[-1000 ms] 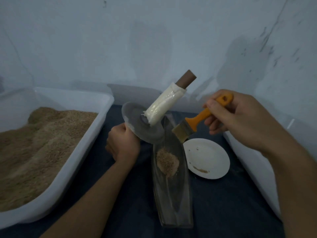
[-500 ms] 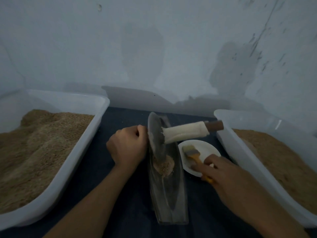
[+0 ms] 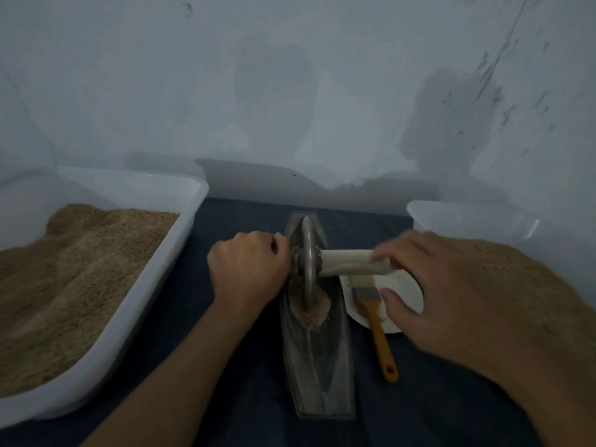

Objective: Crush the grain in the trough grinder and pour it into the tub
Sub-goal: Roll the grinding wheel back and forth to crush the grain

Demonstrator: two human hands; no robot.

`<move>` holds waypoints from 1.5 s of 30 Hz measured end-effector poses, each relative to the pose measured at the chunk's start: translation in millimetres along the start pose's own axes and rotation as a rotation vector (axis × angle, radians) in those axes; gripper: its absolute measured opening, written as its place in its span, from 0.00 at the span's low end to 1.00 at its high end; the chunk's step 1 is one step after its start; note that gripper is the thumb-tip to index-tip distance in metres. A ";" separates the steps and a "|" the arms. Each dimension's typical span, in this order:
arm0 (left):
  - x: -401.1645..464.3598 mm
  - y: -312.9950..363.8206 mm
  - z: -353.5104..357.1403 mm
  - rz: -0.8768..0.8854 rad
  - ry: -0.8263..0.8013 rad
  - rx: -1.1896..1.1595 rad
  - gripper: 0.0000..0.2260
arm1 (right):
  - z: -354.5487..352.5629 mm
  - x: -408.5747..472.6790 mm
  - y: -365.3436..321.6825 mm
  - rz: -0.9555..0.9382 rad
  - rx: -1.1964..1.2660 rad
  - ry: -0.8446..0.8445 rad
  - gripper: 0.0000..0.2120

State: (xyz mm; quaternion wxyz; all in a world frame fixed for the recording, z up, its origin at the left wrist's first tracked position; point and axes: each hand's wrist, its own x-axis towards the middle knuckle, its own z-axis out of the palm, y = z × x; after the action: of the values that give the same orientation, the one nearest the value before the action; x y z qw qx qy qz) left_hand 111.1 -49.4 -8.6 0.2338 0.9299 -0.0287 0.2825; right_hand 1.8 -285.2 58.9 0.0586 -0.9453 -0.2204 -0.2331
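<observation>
Grinder wheel (image 3: 306,269) is stood upright in the trough (image 3: 317,356), on a small grain pile (image 3: 309,309). Left handle is gripped by left hand (image 3: 248,269); right handle (image 3: 346,261) is reached by right hand (image 3: 451,295), fingers curled, grip blurred. Left tub (image 3: 154,304) at 9 o'clock, right tub (image 3: 458,217) at 3, both close. Brush (image 3: 374,321) is laid on plate (image 3: 406,291) beside the trough on the surface (image 3: 225,398).

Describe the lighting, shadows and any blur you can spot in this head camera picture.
Head view: dim, bluish light; soft shadows fall on the wall; the right hand is motion-blurred at the wrapped handle; the left hand and grinding wheel look sharper; wide-angle bending curves the left tub.
</observation>
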 end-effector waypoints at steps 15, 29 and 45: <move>41.7 -1.9 9.4 0.181 -0.295 0.366 0.15 | 95.9 128.6 54.7 0.170 -0.251 -0.520 0.15; -43.4 -13.5 -30.8 0.359 -0.100 0.355 0.20 | 74.2 29.1 12.9 -0.029 -0.342 -0.161 0.16; 39.0 -5.1 8.2 0.312 -0.298 0.506 0.08 | 97.0 108.9 42.3 0.121 -0.345 -0.209 0.12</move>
State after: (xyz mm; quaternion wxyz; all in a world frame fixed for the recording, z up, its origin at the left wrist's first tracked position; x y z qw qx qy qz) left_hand 148.9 -45.5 4.2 -0.0572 0.9740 -0.1335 0.1741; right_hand 147.2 -260.0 23.6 -0.1134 -0.9719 -0.1251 -0.1641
